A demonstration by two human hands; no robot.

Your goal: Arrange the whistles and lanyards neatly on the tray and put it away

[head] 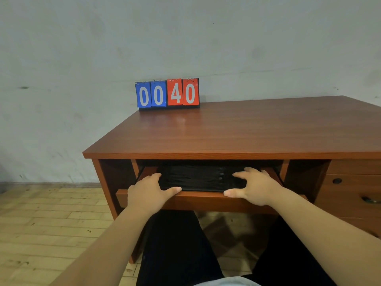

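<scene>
A wooden pull-out tray (202, 198) sits partly out under the desk top. Black lanyards (195, 178) lie side by side across it, and small grey pieces (221, 176), probably whistles, show among them in the shadow. My left hand (148, 188) rests on the tray's left front part, fingers laid flat toward the lanyards and thumb along the front lip. My right hand (255, 186) mirrors it on the right front part, fingers spread flat and thumb on the lip. The back of the tray is hidden under the desk.
The brown desk top (237, 131) carries only a flip scoreboard (167, 93) reading 00 40 at its back left, against a pale wall. Drawers (350, 193) fill the desk's right side. My legs in dark trousers are under the tray, on a wooden floor.
</scene>
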